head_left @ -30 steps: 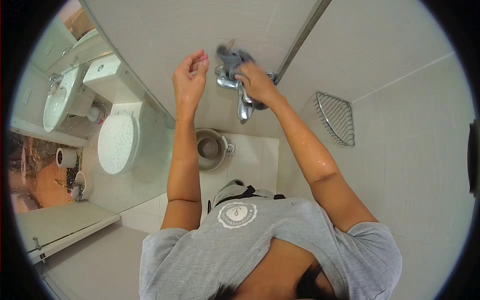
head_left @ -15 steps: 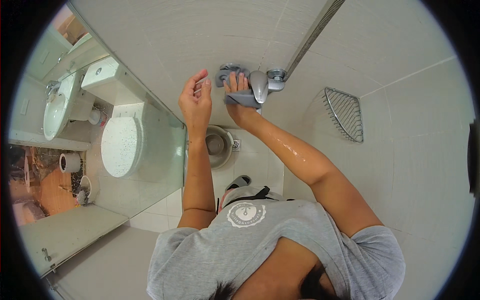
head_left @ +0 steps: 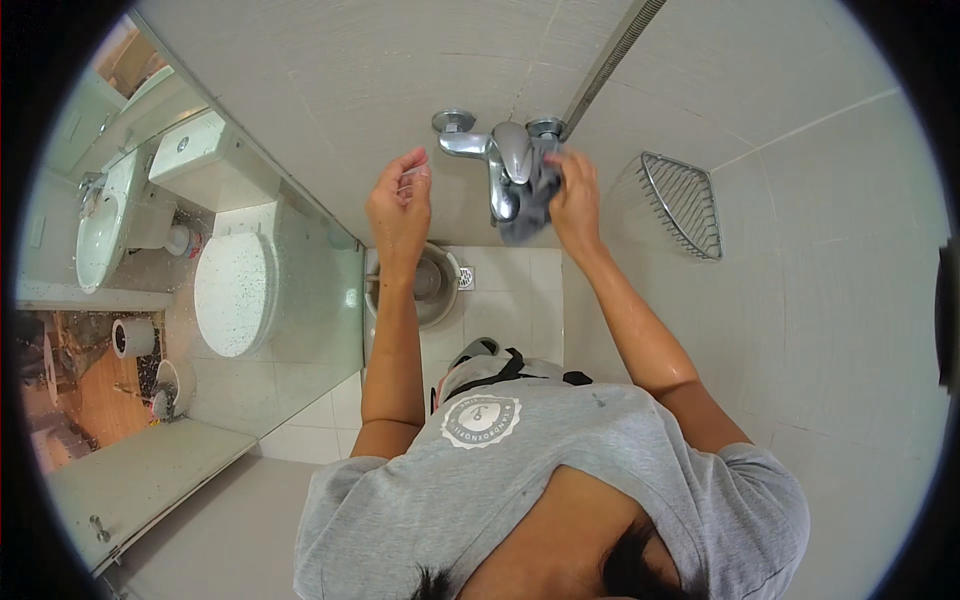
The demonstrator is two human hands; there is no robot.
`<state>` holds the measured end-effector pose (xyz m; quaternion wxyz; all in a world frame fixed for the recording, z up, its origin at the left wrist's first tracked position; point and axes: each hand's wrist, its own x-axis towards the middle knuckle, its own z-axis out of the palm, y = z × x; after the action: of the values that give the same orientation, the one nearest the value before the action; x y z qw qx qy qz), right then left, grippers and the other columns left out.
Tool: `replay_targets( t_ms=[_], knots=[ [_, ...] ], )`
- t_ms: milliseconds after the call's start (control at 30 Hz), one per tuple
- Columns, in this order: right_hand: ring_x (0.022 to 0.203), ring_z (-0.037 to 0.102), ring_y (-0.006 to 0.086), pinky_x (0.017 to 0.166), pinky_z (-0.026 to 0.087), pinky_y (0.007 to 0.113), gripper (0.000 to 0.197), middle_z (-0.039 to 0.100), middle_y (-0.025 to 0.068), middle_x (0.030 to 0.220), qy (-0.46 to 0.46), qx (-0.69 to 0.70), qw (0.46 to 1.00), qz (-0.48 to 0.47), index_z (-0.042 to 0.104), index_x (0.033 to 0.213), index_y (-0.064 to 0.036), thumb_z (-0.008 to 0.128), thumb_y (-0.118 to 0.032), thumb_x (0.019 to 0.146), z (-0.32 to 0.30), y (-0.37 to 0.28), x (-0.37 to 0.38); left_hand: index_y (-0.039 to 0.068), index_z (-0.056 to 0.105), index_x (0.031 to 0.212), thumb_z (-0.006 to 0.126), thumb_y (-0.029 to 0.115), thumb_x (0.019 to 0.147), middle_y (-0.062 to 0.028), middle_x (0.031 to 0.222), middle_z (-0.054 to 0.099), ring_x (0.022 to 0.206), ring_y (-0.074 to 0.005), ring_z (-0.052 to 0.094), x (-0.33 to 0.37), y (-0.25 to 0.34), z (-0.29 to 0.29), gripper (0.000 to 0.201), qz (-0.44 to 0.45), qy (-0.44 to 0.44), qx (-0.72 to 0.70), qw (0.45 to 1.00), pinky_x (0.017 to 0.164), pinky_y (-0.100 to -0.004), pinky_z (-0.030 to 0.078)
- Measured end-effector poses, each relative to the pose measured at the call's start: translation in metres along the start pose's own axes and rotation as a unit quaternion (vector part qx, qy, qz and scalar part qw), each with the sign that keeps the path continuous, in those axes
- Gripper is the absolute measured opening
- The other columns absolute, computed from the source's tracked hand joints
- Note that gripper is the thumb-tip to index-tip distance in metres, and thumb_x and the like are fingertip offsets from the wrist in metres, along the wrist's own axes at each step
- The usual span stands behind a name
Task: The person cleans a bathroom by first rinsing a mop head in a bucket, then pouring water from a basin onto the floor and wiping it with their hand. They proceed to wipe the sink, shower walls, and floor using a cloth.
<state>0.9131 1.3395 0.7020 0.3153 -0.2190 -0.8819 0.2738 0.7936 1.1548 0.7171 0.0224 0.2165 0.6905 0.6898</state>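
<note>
My right hand (head_left: 575,205) holds a grey cloth (head_left: 543,195) against the right side of the chrome shower mixer tap (head_left: 512,152). The cloth is bunched and slightly blurred, covering part of the tap's right connection. Left of the tap, my left hand (head_left: 401,205) is raised in front of the wall, apart from the metal. Its fingers curl toward the thumb around a thin, pale, see-through thing that I cannot make out. The tap's lever and left pipe fitting show bare and shiny.
A metal hose (head_left: 615,65) runs up the wall from the tap. At right hangs a wire corner rack (head_left: 682,205). Below are a basin (head_left: 446,312) with a dipper inside and a floor drain (head_left: 466,278). A glass panel (head_left: 325,290) stands left, a toilet (head_left: 232,295) behind it.
My right hand has moved with the cloth from the tap's left fitting across to its right side, uncovering the left fitting. My left hand stays raised, a little further right.
</note>
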Motion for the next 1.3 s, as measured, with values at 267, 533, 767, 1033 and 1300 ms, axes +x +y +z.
replay_targets(
  t_ms=[267, 533, 767, 1033, 1300],
  knots=[
    [0.102, 0.055, 0.0288, 0.087, 0.043, 0.030, 0.046, 0.058, 0.0140, 0.106, -0.056, 0.045, 0.997, -0.012, 0.060, 0.101, -0.0034, 0.044, 0.017, 0.062, -0.014, 0.051, 0.013, 0.005, 0.061, 0.110, 0.064, 0.021, 0.082, -0.0159, 0.117, 0.054, 0.108, -0.0321, 0.048, -0.013, 0.009, 0.071, 0.032, 0.208, -0.069, 0.191, 0.957, 0.092, -0.0387, 0.037],
    [0.109, 0.049, 0.0270, 0.096, 0.036, 0.037, 0.047, 0.056, 0.0126, 0.110, 0.022, -0.189, 0.978, 0.088, 0.055, 0.115, -0.0105, 0.053, 0.005, 0.070, -0.200, 0.232, 0.024, 0.007, 0.064, 0.103, 0.061, 0.001, 0.079, -0.0114, 0.121, 0.051, 0.117, -0.0337, 0.042, -0.037, 0.045, 0.114, 0.025, 0.273, -0.050, 0.114, 0.954, 0.095, -0.0432, 0.034],
    [0.104, 0.056, 0.0250, 0.088, 0.043, 0.033, 0.040, 0.062, 0.0117, 0.101, -0.206, -0.194, 0.946, 0.161, 0.060, 0.112, -0.0097, 0.057, 0.001, 0.074, -0.195, 0.235, -0.018, 0.006, 0.064, 0.099, 0.060, -0.003, 0.076, -0.0128, 0.119, 0.051, 0.116, -0.0343, 0.043, -0.053, 0.039, 0.142, 0.025, 0.263, -0.128, 0.076, 0.953, 0.095, -0.0433, 0.034],
    [0.124, 0.033, 0.0397, 0.103, 0.025, 0.047, 0.049, 0.045, 0.0160, 0.129, 0.396, -0.098, 0.886, -0.222, 0.049, 0.122, -0.0077, 0.063, -0.018, 0.076, -0.241, -0.006, 0.179, 0.006, 0.063, 0.100, 0.059, -0.006, 0.075, -0.0138, 0.118, 0.051, 0.114, -0.0344, 0.045, -0.060, 0.041, 0.160, 0.028, 0.266, -0.182, 0.057, 0.945, 0.094, -0.0424, 0.037],
    [0.132, 0.022, 0.0366, 0.102, 0.012, 0.067, 0.049, 0.034, 0.0004, 0.141, 0.210, -0.305, 0.900, -0.231, 0.050, 0.125, -0.0348, 0.052, -0.016, 0.080, -0.021, 0.164, 0.097, 0.005, 0.063, 0.100, 0.057, -0.008, 0.075, -0.0146, 0.119, 0.051, 0.113, -0.0337, 0.046, -0.056, 0.035, 0.152, 0.029, 0.237, -0.179, 0.100, 0.950, 0.092, -0.0400, 0.039]
  ],
)
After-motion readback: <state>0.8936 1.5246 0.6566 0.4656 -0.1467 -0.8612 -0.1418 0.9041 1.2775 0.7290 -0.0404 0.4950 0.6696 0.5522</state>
